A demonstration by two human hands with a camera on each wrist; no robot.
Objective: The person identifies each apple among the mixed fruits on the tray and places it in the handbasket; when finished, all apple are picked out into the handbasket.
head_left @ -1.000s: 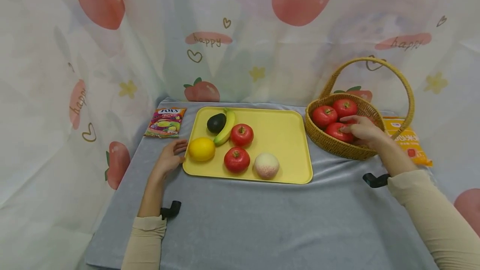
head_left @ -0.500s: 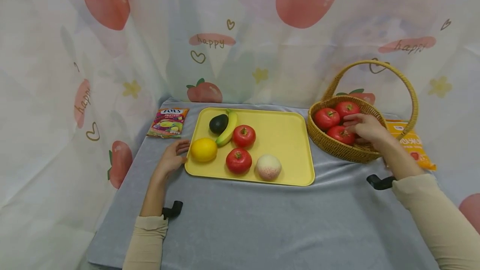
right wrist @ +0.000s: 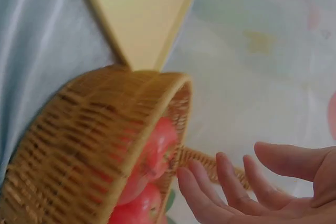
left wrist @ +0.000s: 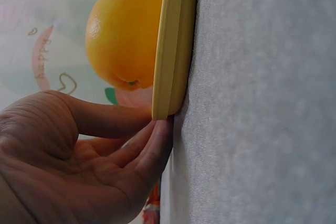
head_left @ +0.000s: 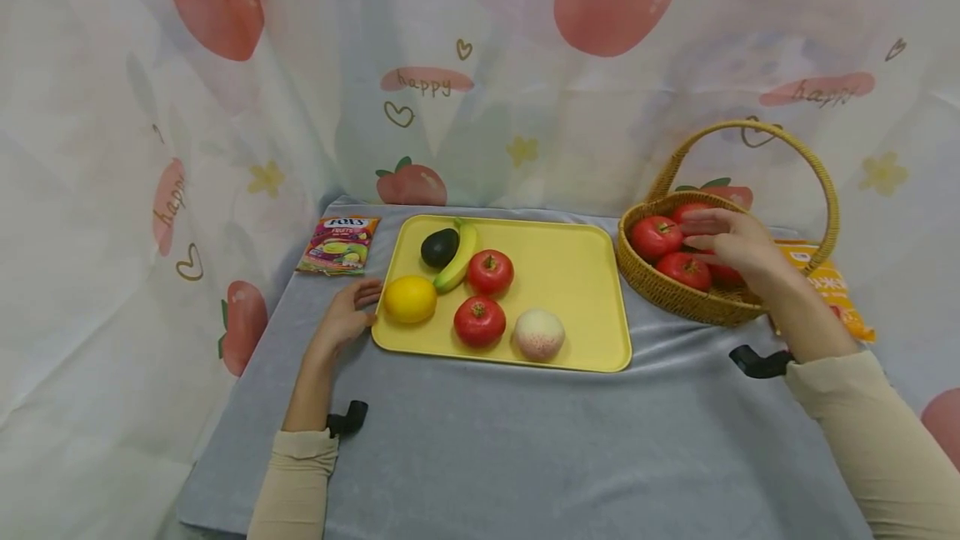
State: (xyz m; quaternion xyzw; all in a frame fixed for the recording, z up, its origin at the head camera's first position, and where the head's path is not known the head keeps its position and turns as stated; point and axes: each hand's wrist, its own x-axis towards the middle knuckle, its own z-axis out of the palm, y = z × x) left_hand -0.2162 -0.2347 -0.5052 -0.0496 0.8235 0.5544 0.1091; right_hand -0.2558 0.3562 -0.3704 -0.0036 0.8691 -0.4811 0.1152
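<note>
In the head view my left hand [head_left: 347, 317] is at the left edge of a yellow tray [head_left: 581, 286]. The left wrist view shows its thumb [left wrist: 113, 120] touching the tray's rim, fingers fairly straight alongside. An orange-yellow citrus fruit [left wrist: 126, 35] lies just inside that edge. My right hand [head_left: 738, 248] hovers over a wicker basket [head_left: 667, 294], holding nothing. Its fingers [right wrist: 231, 184] are spread and slightly bent in the right wrist view. Several red apples [head_left: 656, 237] sit in the basket, some partly hidden by the hand.
On the tray are an avocado [head_left: 439, 248], a banana [head_left: 457, 261], two red apples [head_left: 480, 322] and a pale peach [head_left: 538, 334]. A candy bag [head_left: 339, 246] lies at the back left, and an orange packet [head_left: 832, 290] behind the basket's right side. A printed curtain [head_left: 525, 48] backs the table.
My right hand has let go of an apple in the basket and risen slightly, its fingers opening out. The left hand stays at the tray's edge. The head view has shifted a little.
</note>
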